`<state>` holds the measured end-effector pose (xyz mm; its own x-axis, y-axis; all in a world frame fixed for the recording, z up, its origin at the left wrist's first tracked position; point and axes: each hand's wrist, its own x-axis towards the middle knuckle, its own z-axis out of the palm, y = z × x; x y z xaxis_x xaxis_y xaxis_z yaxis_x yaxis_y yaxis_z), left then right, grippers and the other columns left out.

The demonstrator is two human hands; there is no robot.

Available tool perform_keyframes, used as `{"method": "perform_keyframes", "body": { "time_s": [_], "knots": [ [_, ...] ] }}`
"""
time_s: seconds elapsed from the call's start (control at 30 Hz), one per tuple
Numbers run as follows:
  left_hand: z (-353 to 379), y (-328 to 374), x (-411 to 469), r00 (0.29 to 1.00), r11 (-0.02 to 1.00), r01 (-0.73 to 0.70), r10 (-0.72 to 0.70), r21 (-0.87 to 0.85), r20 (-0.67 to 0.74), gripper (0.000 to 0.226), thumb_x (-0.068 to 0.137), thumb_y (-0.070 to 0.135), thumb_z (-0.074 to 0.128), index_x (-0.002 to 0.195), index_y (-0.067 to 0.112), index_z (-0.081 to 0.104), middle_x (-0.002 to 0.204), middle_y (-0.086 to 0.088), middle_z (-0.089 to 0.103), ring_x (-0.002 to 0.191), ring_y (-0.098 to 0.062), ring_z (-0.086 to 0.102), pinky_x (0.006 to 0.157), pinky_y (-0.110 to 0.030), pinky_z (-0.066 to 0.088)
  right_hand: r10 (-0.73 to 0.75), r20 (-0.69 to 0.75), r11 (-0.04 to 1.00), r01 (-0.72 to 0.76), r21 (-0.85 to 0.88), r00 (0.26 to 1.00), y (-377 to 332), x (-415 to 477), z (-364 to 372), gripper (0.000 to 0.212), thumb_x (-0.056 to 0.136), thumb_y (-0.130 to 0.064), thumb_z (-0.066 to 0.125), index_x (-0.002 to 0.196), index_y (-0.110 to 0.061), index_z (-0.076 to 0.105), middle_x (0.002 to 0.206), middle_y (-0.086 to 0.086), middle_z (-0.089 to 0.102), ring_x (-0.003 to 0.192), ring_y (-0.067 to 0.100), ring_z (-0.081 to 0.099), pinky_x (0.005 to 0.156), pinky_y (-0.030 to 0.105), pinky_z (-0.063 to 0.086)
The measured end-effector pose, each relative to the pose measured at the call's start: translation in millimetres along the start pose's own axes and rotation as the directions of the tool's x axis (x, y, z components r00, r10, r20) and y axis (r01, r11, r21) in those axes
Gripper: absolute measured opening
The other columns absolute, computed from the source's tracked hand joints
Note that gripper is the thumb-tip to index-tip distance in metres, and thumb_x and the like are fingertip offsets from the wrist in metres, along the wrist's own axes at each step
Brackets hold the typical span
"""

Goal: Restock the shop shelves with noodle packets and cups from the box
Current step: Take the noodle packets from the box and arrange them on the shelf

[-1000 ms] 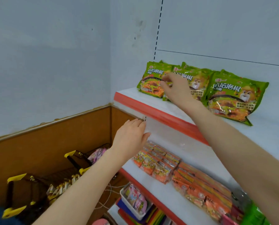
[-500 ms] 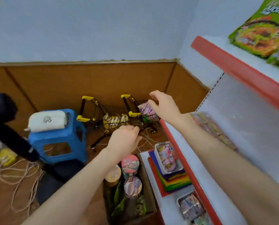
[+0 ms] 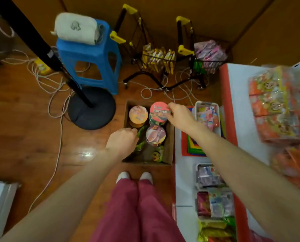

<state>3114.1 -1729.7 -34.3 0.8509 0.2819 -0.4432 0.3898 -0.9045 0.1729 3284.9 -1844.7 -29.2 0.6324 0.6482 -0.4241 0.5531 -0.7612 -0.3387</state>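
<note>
Right hand point(image 3: 179, 117) pinches the red cup's point(image 3: 158, 111) rim; the cup stands in the box point(image 3: 169, 147), just left of those fingers. Left hand point(image 3: 122, 141) curls over a packet point(image 3: 141, 130) beside it, grip unclear.

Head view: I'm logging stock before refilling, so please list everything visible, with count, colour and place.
box: one, brown, on the floor beside the shelf
noodle cups: three, with orange, red and pink lids, standing in the box
green packets: at least two, green, in the box beside the cups
stool: one, blue, on the floor, with a white bundle on top
stand: one, black, round base left of the box
carts: two, black with yellow handles, by the wall, holding packets
cables: several, white, on the floor
shelf: one, white with a red edge, right of the box
orange packets: a stack, orange, on the shelf
left hand: one, over the green packets
right hand: one, at the edge of the red lid
</note>
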Motion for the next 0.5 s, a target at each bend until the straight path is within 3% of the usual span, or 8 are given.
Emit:
{"method": "perform_keyframes", "body": {
  "time_s": [0.1,0.27,0.5],
  "knots": [
    [53,-9,16,0.995,1.0,0.022,-0.022,0.004,0.093,0.035,0.098,0.03,0.037,0.125,0.009,0.046,0.119,-0.011,0.057,0.109,-0.03,0.055,0.08,-0.037,0.047,0.041,0.126,0.999,-0.037,-0.035,0.991,22,9,68,0.032,0.094,-0.02,0.047,0.123,-0.007,0.05,0.11,0.019,0.063,0.101,0.036,0.06,0.074,0.039,0.048],
    [159,-28,66,0.971,0.999,0.036,-0.037,0.007,0.237,0.029,0.097,0.027,0.04,0.116,0.006,0.048,0.117,-0.015,0.057,0.109,-0.035,0.054,0.082,-0.04,0.046,0.131,0.282,0.991,-0.117,-0.065,0.951,72,24,191,0.028,0.093,-0.02,0.049,0.118,-0.008,0.054,0.114,0.019,0.061,0.105,0.036,0.057,0.079,0.04,0.047],
    [306,-54,148,0.962,0.997,0.072,-0.08,0.042,0.26,0.029,0.097,0.024,0.042,0.119,0.005,0.048,0.115,-0.016,0.057,0.104,-0.034,0.056,0.077,-0.04,0.048,0.235,0.392,0.972,-0.217,-0.09,0.889,140,61,339,0.026,0.092,-0.016,0.05,0.114,-0.003,0.054,0.114,0.02,0.061,0.104,0.035,0.059,0.078,0.036,0.047]
  ]
}}
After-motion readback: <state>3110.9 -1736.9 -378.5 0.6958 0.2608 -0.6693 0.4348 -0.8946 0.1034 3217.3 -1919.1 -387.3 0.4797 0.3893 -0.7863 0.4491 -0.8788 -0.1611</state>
